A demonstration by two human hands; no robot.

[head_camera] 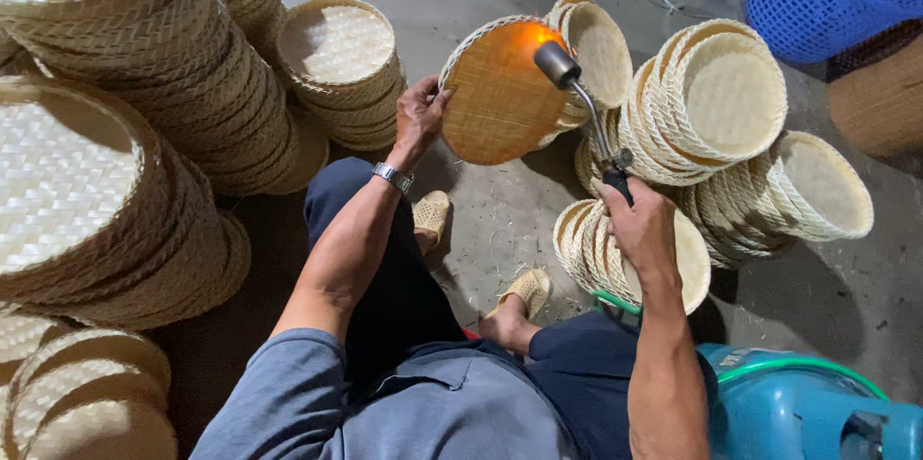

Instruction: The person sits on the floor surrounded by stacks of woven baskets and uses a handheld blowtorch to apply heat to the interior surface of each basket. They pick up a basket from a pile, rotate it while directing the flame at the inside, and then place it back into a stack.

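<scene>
I noted the left hand [420,121] gripping the rim of a round woven tray [500,90] held on edge, its face turned rightward toward the torch [586,109] clenched in the right hand [639,229], nozzle almost touching the weave.

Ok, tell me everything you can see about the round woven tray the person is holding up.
The woven tray is round and shallow, plaited from thin pale strips that look like bamboo, with a bound rim. It is tilted up on edge, its inside facing the camera. The left hand grips its left rim. The right hand holds a gas torch whose nozzle sits at the tray's upper right, and the weave glows orange there. It hangs above the grey floor, in front of stacked trays of the same kind.
</scene>
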